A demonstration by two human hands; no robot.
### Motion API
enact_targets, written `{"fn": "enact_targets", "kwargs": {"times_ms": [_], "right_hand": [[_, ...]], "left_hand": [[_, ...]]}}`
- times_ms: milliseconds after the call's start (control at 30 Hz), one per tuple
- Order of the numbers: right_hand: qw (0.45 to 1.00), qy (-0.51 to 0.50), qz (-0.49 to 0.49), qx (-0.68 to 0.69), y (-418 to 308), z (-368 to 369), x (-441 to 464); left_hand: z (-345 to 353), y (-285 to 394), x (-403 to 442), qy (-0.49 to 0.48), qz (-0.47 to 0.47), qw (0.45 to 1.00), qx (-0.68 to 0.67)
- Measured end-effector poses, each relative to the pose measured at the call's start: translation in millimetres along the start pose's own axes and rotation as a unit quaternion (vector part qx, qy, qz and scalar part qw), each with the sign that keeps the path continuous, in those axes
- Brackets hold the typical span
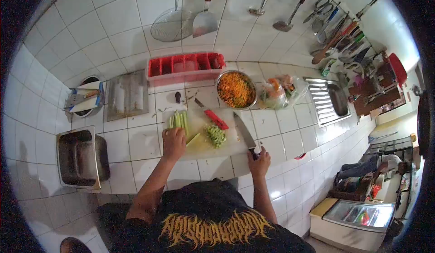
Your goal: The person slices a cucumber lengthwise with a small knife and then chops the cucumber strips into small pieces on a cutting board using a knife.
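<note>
My left hand (174,143) is closed, its fingers curled over the near ends of several pale green vegetable sticks (181,119) on the white cutting board (217,151). One more stick (193,139) lies apart, just right of that hand. My right hand (259,162) grips the dark handle of a large kitchen knife (245,131). Its blade points away from me along the board's right edge. Between my hands sits a small heap of finely chopped green vegetable (215,136). Behind the heap lies a smaller knife with a red handle (216,119).
A metal bowl of chopped orange and green vegetables (236,90) stands behind the board, beside plastic bags of vegetables (277,92). A red divided container (186,65) is against the wall. Sinks lie left (81,158) and right (334,99). Another person (385,163) is far right.
</note>
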State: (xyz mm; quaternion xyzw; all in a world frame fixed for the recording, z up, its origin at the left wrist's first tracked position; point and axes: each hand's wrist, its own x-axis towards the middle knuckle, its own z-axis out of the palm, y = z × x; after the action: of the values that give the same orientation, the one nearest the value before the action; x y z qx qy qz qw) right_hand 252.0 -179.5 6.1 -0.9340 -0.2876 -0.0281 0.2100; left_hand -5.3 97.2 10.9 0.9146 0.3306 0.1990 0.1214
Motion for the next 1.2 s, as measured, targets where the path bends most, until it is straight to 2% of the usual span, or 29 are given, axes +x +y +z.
{"fn": "enact_targets", "kwargs": {"times_ms": [67,100,167,300,367,500,600,667,767,833,900,1033,1200], "right_hand": [[1.000,0.009,-0.027,0.003,14,4,-8],[0.998,0.025,-0.049,0.007,15,5,-10],[0.999,-0.009,-0.036,0.017,15,0,-13],[0.998,-0.029,-0.052,0.027,16,1,-14],[0.998,-0.015,-0.066,0.010,14,-3,-16],[0.994,-0.020,-0.041,0.101,2,-16,-20],[0.988,-0.032,-0.071,0.134,-15,-25,-15],[0.988,-0.068,-0.040,0.134,-34,-25,-10],[0.978,-0.120,-0.057,0.159,-61,-27,2],[0.981,-0.116,-0.077,0.137,-90,-31,13],[0.975,-0.187,-0.104,0.059,-105,-17,31],[0.970,-0.123,-0.170,0.122,-137,29,71],[0.957,-0.181,-0.224,0.035,-174,52,108]], "left_hand": [[-2,-6,-6,0.110,-0.033,0.993,0.021],[-7,-6,-11,0.102,-0.035,0.994,0.026],[-17,-6,-23,0.125,-0.131,0.983,0.005],[-8,-16,-64,0.120,-0.179,0.976,-0.015],[-12,-9,-79,0.036,-0.204,0.975,-0.078],[-5,-4,-89,0.077,-0.168,0.981,-0.055],[1,1,-90,0.071,-0.196,0.976,-0.054],[2,0,-91,0.083,-0.194,0.976,-0.056],[-2,2,-95,0.064,-0.201,0.976,-0.062],[2,3,-98,0.067,-0.198,0.976,-0.053],[3,5,-103,0.070,-0.194,0.977,-0.046],[0,12,-112,0.047,-0.200,0.978,-0.048],[13,-2,-122,0.049,-0.196,0.974,-0.102]]}}
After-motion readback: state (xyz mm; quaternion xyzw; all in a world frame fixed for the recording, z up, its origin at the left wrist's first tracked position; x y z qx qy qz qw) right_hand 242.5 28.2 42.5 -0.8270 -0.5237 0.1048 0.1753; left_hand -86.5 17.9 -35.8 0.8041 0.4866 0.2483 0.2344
